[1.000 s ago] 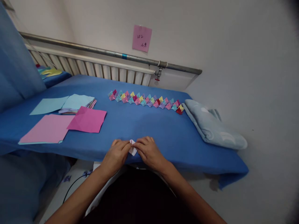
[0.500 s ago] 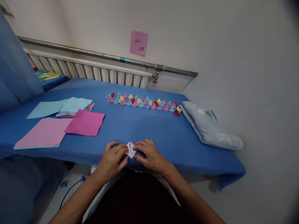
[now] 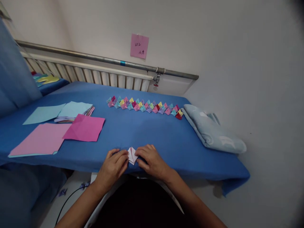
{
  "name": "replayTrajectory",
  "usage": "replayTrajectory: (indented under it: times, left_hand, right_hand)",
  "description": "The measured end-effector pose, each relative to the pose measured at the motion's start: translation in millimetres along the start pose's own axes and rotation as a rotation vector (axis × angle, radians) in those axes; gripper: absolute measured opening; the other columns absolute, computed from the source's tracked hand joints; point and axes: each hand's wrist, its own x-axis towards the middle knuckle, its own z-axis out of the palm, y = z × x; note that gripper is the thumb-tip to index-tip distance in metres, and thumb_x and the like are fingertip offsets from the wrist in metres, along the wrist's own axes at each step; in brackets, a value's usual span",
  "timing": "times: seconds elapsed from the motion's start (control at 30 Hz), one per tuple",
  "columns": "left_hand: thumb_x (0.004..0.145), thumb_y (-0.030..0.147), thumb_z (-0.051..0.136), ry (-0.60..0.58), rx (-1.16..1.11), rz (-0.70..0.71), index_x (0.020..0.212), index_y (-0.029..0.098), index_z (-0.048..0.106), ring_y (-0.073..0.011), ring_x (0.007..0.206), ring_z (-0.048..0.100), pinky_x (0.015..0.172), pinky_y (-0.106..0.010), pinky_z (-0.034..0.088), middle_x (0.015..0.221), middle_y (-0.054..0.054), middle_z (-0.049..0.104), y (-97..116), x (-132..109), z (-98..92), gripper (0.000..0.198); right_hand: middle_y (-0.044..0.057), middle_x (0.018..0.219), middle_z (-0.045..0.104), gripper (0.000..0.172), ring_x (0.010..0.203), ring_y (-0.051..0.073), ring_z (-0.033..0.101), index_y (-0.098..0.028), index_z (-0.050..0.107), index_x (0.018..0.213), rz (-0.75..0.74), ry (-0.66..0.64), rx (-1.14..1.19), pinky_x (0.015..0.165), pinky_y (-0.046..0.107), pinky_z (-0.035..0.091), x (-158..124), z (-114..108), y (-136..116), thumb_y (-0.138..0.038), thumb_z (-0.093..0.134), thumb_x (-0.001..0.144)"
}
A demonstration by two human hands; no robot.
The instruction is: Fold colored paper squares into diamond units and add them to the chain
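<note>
A small folded paper [image 3: 132,156], whitish with a reddish slit down its middle, sits at the near edge of the blue-covered table. My left hand [image 3: 113,165] grips its left side, fingers bent and close together. On the opposite side, my right hand [image 3: 152,161] pinches the paper between thumb and fingers. The fingertips hide the paper's side corners. Farther back stands a long double row of small folded paper pieces [image 3: 142,107] in pink, teal, yellow, purple and red.
To the left lie a magenta sheet [image 3: 86,128], a pink sheet [image 3: 39,139] and a stack of coloured paper [image 3: 75,109] topped with light blue. A folded light-blue blanket [image 3: 213,131] rests at the right end. Behind the table run a radiator [image 3: 102,77] and a metal pipe [image 3: 95,58].
The whole view has shifted slightly, so the table things appear a little lower and farther left. My left fingers and thumb have drawn closer together on the folded paper.
</note>
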Motion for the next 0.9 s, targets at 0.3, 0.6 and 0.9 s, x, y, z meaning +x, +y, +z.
replayTrajectory:
  times: [0.3,0.6,0.9]
  left_hand:
    - [0.09,0.011,0.046,0.026,0.089,-0.009,0.104,0.016,0.058,-0.0197,0.101,0.063,0.087,-0.036,0.046,0.105,-0.009,0.069,1.3,-4.4,8.8,0.019]
    - [0.091,0.013,0.047,0.041,0.107,-0.07,0.099,0.016,0.059,-0.021,0.103,0.061,0.088,-0.037,0.045,0.108,-0.01,0.067,0.9,-6.5,14.5,0.015]
    - [0.09,0.026,0.047,-0.055,0.052,-0.356,0.083,0.019,0.062,-0.0249,0.1,0.059,0.089,-0.044,0.038,0.105,-0.008,0.067,6.3,6.7,8.0,0.019]
  right_hand:
    - [0.005,0.104,0.064,0.014,0.089,0.018,0.051,-0.019,0.061,0.102,-0.029,0.041,-0.033,0.08,0.033,0.033,-1.4,4.8,1.2,-0.02,0.052,0.091]
    - [0.005,0.096,0.064,0.015,0.088,0.018,0.051,-0.02,0.064,0.098,0.036,0.07,-0.01,0.079,0.033,0.035,-1.1,9.9,2.2,-0.022,0.05,0.093]
    - [0.002,0.09,0.066,0.015,0.083,0.016,0.053,-0.02,0.062,0.096,0.169,0.088,0.075,0.078,0.031,0.034,6.8,10.9,-0.3,-0.02,0.048,0.093]
